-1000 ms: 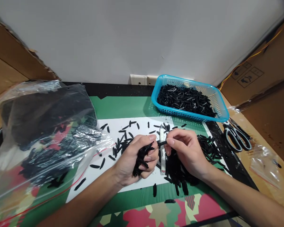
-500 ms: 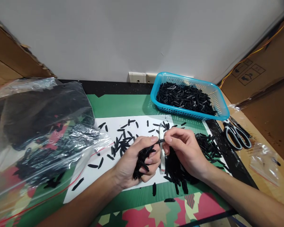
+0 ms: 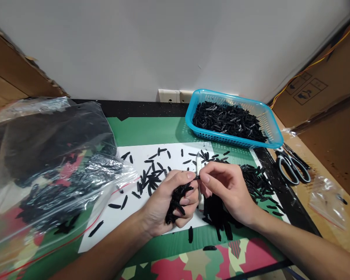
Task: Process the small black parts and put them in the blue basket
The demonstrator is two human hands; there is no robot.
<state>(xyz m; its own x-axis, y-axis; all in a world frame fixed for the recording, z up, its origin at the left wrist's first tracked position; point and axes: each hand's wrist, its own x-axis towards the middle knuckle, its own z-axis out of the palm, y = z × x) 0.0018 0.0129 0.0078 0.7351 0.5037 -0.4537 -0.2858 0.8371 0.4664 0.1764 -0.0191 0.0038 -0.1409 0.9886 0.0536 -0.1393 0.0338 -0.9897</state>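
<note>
Plainly, line by line:
Left hand: the left hand point(image 3: 171, 197) was curled shut around a bundle of black pieces point(image 3: 177, 199), thumb on top, over the white sheet point(image 3: 128, 216) on the bench.
Right hand: the right hand point(image 3: 226, 189) had thumb and forefinger pressed together on a single black piece point(image 3: 197, 177), its other fingers folded.
Key relation: the pinched piece sat between the two hands, just right of the left thumb tip; its long axis ran roughly left to right, its left end pointing into the bundle. The right hand was the one on it.
White strip: a pale narrow strip point(image 3: 198, 165) stood up behind the fingertips; what it was could not be told.
Counts: one blue basket point(image 3: 272, 125) full of pieces, one pair of scissors point(image 3: 293, 168), one large clear bag point(image 3: 51, 163) of black material, one small clear bag point(image 3: 328, 198); loose pieces too many to count.
</note>
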